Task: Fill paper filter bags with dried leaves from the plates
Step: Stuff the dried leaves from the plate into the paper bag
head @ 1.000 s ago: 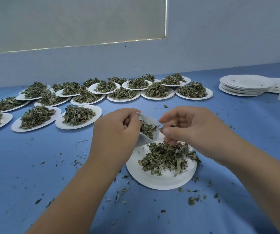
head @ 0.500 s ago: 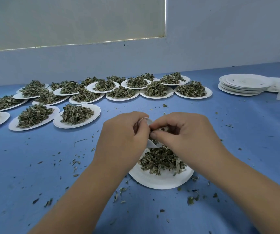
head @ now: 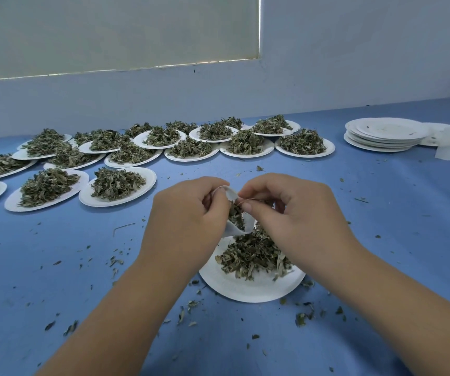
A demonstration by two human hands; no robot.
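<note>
While left hand grips filter bag, right hand pinches leaves

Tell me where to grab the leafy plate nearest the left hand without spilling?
Probably pinch the plate by its bare near-right rim, coming from the front and keeping it level: the dried leaves heap in its middle, and another plate crowds its left.

Only bare parts of the person are shown: the left hand and the right hand, each carried on a bare forearm. The left forearm and the right forearm are cut off by the lower edge. A short, trimmed thumbnail is seen on the right hand.
</note>
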